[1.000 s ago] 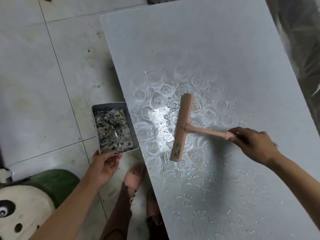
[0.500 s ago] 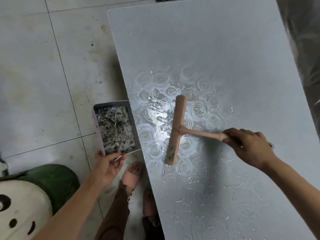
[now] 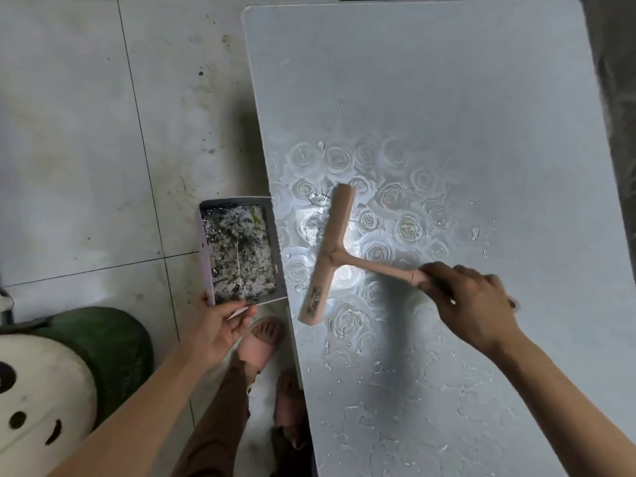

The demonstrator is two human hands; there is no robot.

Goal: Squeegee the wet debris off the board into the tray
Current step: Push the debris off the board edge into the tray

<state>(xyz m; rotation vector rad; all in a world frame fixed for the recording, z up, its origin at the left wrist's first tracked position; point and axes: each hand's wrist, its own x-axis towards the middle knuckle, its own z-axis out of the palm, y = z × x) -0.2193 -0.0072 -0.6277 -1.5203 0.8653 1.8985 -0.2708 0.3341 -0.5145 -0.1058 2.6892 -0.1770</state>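
While left hand [image 3: 220, 327] grips tray [image 3: 237, 202], right hand [image 3: 471, 301] clasps squeegee [image 3: 330, 256]

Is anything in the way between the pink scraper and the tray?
No, nothing visible. Only wet board lies between the squeegee blade and the tray, which the left hand holds at the board's edge.

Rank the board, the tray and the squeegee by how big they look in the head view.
1. board, by far the largest.
2. tray, clearly second in area, though it is held below the board's edge, so farther from the camera.
3. squeegee, longer than the tray but much thinner.
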